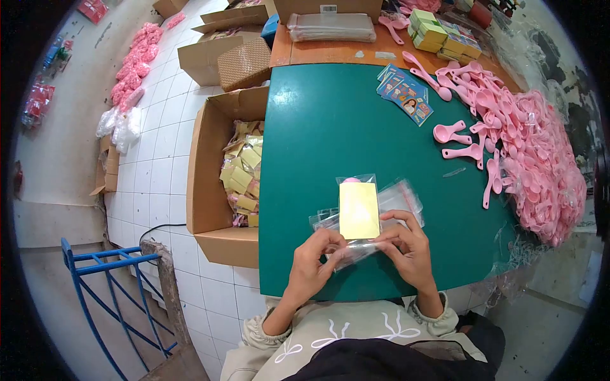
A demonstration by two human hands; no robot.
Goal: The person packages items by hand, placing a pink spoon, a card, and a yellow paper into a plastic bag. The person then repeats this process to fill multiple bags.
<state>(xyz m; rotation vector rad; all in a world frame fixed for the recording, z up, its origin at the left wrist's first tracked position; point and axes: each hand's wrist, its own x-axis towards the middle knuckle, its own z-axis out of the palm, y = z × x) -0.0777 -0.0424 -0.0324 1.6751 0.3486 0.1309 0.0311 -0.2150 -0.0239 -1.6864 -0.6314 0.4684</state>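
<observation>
A small clear plastic bag (357,241) is held between my two hands, its near edge pinched at the lower corners. Inside it lies a pale yellow card (359,211), with a bit of pink showing above the card's far edge. My left hand (312,257) is closed, thumb and forefinger on the bag's lower left corner. The fingers of my right hand (406,249) grip the lower right corner, the other fingers curled. Under the bag, several flat clear plastic bags (406,198) are fanned out on the green table (305,133).
Pink spoons (489,105) and a large bagged pink heap (543,165) cover the table's right side. Blue printed cards (406,95) lie at the back. A cardboard box (206,171) of packed bags stands left, beyond it a blue metal rail (108,267). Yellow card stacks (429,35) sit behind.
</observation>
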